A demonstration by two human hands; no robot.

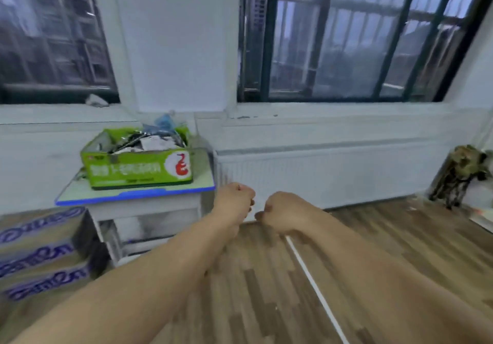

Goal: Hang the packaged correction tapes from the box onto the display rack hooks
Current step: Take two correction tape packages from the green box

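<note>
Green box [138, 169] of packaged tapes [153, 141] sits on small table [120, 197] — left of and beyond both hands. Left hand [234, 197] is nearer, by the table corner; right hand [277, 210] close beside it. Both curled into fists, nothing visible inside. Display rack not in view.

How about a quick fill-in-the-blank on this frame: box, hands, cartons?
The open box on the small table is ____ in colour.
The left hand and right hand, both curled, hold ____.
In this view, the stacked cartons stand to the ____ of the table.
Missing words: green; nothing; left.
</note>
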